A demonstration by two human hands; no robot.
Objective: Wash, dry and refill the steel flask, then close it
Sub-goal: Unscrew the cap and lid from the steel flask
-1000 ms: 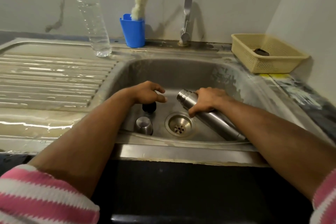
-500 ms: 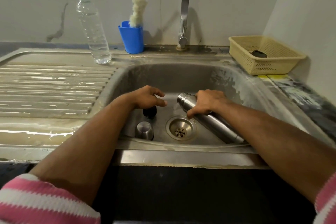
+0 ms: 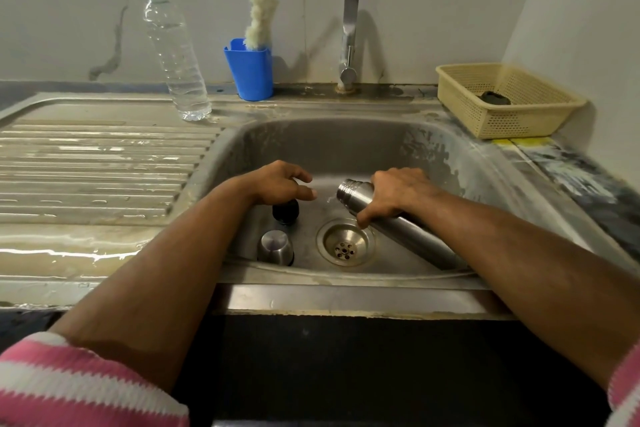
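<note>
The steel flask point(image 3: 408, 236) lies tilted in the sink point(image 3: 325, 142), its open threaded mouth pointing left above the drain point(image 3: 345, 246). A little water runs from the mouth. My right hand point(image 3: 394, 194) grips the flask near its neck. My left hand point(image 3: 280, 184) hovers just above the black stopper point(image 3: 285, 211), fingers curled and apart, holding nothing. The steel cup lid point(image 3: 275, 248) stands upside down on the sink floor in front of the stopper.
A clear water bottle point(image 3: 175, 55) with a green cap stands at the back on the wet draining board point(image 3: 86, 163). A blue cup point(image 3: 250, 71) holds a bottle brush. The tap point(image 3: 350, 14) rises behind the sink. A yellow basket point(image 3: 505, 100) sits at the right.
Both hands and the flask stay almost where they were. The view has tipped a little, so the scene sits lower in the frame. A trickle of water now shows at the flask's mouth.
</note>
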